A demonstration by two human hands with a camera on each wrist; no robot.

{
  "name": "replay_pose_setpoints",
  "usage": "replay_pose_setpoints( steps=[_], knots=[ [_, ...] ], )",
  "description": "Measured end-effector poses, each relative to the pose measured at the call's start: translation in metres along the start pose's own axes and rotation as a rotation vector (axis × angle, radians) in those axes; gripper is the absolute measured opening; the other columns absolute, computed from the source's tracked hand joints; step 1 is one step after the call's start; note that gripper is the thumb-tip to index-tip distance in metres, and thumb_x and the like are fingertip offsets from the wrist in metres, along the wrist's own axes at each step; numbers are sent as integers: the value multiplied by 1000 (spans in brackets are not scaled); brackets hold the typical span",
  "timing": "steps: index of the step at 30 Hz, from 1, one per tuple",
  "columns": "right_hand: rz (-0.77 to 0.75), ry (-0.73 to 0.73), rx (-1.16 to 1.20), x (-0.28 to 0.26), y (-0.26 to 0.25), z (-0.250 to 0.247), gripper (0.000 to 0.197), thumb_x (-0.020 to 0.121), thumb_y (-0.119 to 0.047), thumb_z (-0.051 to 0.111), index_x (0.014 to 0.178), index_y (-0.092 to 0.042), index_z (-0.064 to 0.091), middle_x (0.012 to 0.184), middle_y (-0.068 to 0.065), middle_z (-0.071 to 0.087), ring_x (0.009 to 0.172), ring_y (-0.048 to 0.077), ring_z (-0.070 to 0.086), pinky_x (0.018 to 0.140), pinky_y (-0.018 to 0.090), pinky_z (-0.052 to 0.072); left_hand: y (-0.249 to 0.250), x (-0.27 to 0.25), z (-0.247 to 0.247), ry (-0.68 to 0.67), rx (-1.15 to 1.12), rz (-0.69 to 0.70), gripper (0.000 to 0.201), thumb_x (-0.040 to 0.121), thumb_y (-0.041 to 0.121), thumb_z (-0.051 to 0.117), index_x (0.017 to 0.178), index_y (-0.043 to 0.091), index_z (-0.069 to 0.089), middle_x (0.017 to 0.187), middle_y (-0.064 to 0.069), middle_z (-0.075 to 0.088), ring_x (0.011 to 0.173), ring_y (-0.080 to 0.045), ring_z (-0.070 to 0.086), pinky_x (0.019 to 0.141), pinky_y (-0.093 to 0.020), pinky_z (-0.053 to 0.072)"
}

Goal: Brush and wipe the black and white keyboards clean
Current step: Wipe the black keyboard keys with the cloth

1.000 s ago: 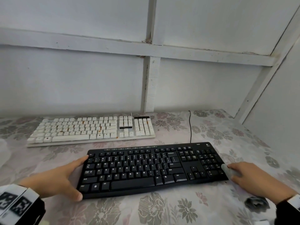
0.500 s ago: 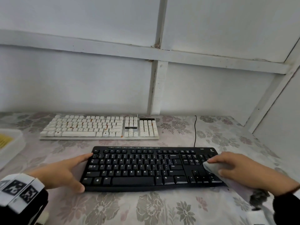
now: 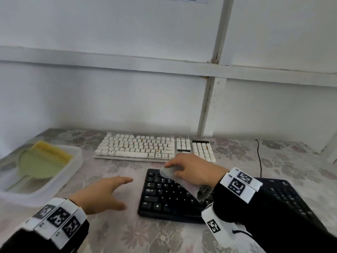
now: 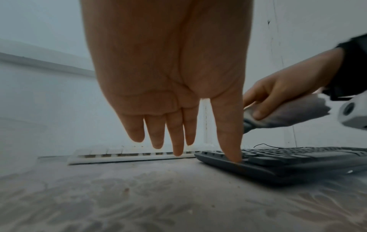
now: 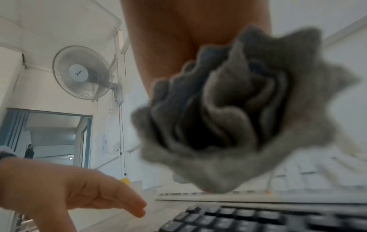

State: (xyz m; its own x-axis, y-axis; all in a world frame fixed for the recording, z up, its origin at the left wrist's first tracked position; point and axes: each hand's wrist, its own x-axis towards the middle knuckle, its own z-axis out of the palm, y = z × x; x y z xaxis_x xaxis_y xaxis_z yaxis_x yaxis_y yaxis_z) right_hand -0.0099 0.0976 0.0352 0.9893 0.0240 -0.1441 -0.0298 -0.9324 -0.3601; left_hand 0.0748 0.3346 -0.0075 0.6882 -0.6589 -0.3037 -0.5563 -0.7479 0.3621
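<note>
The black keyboard (image 3: pixel 164 196) lies near me on the flowered table, with the white keyboard (image 3: pixel 138 148) behind it by the wall. My right hand (image 3: pixel 189 170) grips a bunched grey cloth (image 3: pixel 186 181) over the black keyboard's top-left keys; the right wrist view shows the cloth (image 5: pixel 238 109) hanging above the keys (image 5: pixel 248 219). My left hand (image 3: pixel 102 194) hovers with straight fingers just left of the black keyboard (image 4: pixel 288 161), holding nothing. In the left wrist view its thumb (image 4: pixel 230 141) points at the keyboard's near-left edge.
A clear plastic tray (image 3: pixel 60 181) at the left holds a green dustpan (image 3: pixel 36 167) and a yellow brush (image 3: pixel 52 152). A black cable (image 3: pixel 259 157) runs back toward the wall. The wall is close behind the white keyboard.
My right hand swept the cloth from the black keyboard's right end to its top-left keys. My left hand let go of the keyboard's left edge and drew slightly left. The view turned left.
</note>
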Motion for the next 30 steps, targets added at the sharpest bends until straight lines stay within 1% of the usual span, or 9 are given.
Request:
replay_pose_setpoints(
  steps=[4,8,10,13,16,18,21,24,30],
  knots=[
    [-6,-44,-27,42,-39,20,40,92,-9,53,131,-18,55,132,4,52,123,20,46,102,28,34,-31,-9,-17,115,-44,76,57,84,33,67,133,41,39,132,18,47,123,0,43,104,-16,32],
    [-20,-57,-20,74,-78,30,39,90,-10,53,128,-18,56,130,4,52,120,21,47,99,29,37,-65,-26,-47,309,-145,146,29,84,20,67,95,44,54,90,16,63,87,-1,58,80,-11,45],
    [-33,-30,43,89,-100,33,34,89,-10,53,121,-18,60,124,3,57,113,19,52,98,31,42,-86,-33,-62,380,-197,140,26,83,15,68,83,40,60,77,12,65,83,-1,57,72,-13,47],
    [-64,-15,103,110,-136,36,32,92,-10,49,122,-16,60,123,5,58,113,21,53,97,27,40,-121,-42,-84,440,-226,120,19,80,15,70,75,33,66,79,31,61,75,6,57,64,-7,41],
    [-79,-26,63,135,-163,39,37,94,-7,46,130,-13,52,128,8,54,118,24,50,90,25,37,-159,-48,-102,468,-215,70,6,82,22,70,78,27,68,72,12,66,72,0,59,61,-12,41],
    [-69,23,113,149,-175,40,35,91,-6,49,124,-16,52,118,6,54,107,22,52,78,27,38,-186,-49,-110,440,-168,7,7,82,29,68,88,29,64,79,7,64,70,-6,58,67,-17,44],
    [-44,121,219,164,-190,45,25,86,-7,52,108,-18,54,101,5,54,86,20,53,61,25,38,-221,-40,-113,350,-72,-117,26,81,33,69,101,37,54,112,4,55,99,-11,53,85,-29,45],
    [-36,226,427,176,-207,52,17,85,-7,57,98,-17,59,105,7,54,88,18,51,63,21,39,-242,-28,-114,303,-66,-148,46,81,32,69,122,39,49,135,1,45,129,-18,36,102,-35,38],
    [85,210,839,198,-230,71,22,90,-11,56,110,-16,61,112,6,58,91,17,59,74,26,53,-254,-12,-118,308,-212,-97,38,83,17,69,117,29,60,105,6,54,88,-10,55,75,-20,40]
  ],
)
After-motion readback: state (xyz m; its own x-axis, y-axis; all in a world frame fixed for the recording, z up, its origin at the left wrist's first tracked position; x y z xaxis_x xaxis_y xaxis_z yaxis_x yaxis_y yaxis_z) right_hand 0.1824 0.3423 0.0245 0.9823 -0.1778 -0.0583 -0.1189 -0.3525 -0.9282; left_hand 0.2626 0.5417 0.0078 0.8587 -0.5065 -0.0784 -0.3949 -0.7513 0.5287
